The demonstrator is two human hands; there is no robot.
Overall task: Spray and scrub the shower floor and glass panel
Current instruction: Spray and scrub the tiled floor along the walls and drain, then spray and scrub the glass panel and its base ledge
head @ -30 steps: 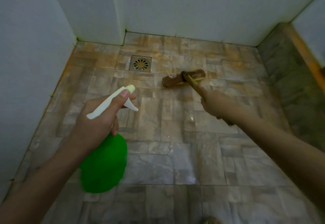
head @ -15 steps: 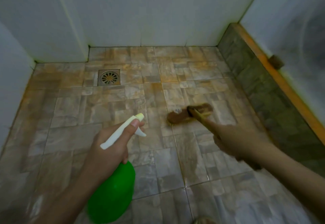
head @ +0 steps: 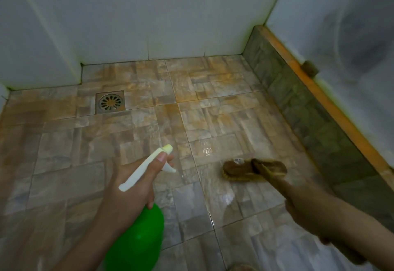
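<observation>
**Shower floor** (head: 138, 134): stone-pattern tiles in grey and tan, with orange staining towards the far wall. A wet sheen (head: 207, 150) shows just beyond the brush head.

**Glass panel** (head: 351, 47): stands at the right and looks hazy and streaked. Its lower edge sits on a tiled curb (head: 298, 104) capped with an orange strip (head: 319, 91). A small brown fitting (head: 310, 68) sits at its base.

**Scrub brush** (head: 238, 169): brown head with pale bristles, bristles down on the floor right of centre, near the curb. Its wooden handle runs back to the right hand. It is blurred.

**Right hand** (head: 307, 209): fingers curled round the brush handle, gripping it.

**Spray bottle** (head: 136, 241): green body with a white trigger head (head: 147, 168), held above the floor left of the brush and apart from it. The nozzle points towards the far wall.

**Left hand** (head: 132, 187): wrapped round the bottle neck, with the thumb lying along the top of the trigger head.

**Floor drain** (head: 110, 101): square metal grate with radial slots, set in the far left part of the floor, well apart from the brush.

**Walls** (head: 160, 15): plain white tile at the back and left, with a jutting corner on the left.
</observation>
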